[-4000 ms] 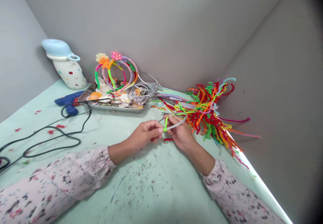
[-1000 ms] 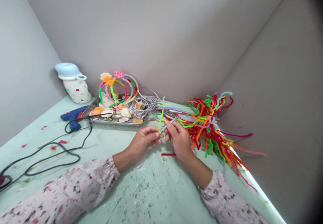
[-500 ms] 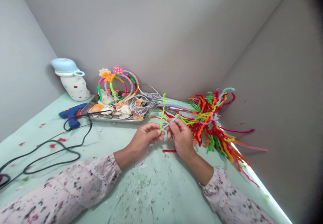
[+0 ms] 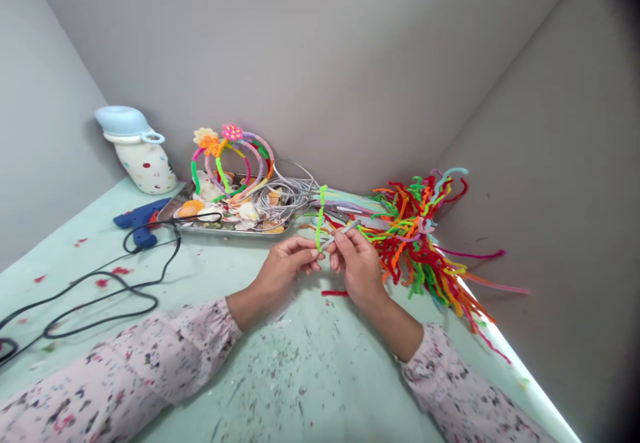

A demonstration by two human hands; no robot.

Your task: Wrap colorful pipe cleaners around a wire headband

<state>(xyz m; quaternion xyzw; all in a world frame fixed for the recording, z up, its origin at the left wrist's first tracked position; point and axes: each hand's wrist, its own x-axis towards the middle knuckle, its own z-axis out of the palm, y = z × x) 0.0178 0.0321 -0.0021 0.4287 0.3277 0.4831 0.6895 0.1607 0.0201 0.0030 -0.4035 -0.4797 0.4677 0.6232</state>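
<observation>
My left hand (image 4: 286, 268) pinches the lower end of a bright green pipe cleaner (image 4: 320, 215) that stands nearly upright. My right hand (image 4: 358, 266) is closed on a thin grey band (image 4: 343, 232), whose end meets the green pipe cleaner between my fingertips. Both hands hover just above the pale green table (image 4: 280, 370), close together. A short red piece (image 4: 334, 293) lies on the table under them.
A heap of coloured pipe cleaners (image 4: 417, 230) fills the right corner. Behind the hands a metal tray (image 4: 225, 226) holds wrapped headbands (image 4: 233, 156), shells and grey bands (image 4: 287, 193). A blue glue gun (image 4: 137, 216) with black cord (image 4: 100, 290) and a white bottle (image 4: 137, 150) stand at the left.
The green pipe cleaner, bent over low four seconds ago, now stands upright. My hands stay together, only slightly shifted with the view.
</observation>
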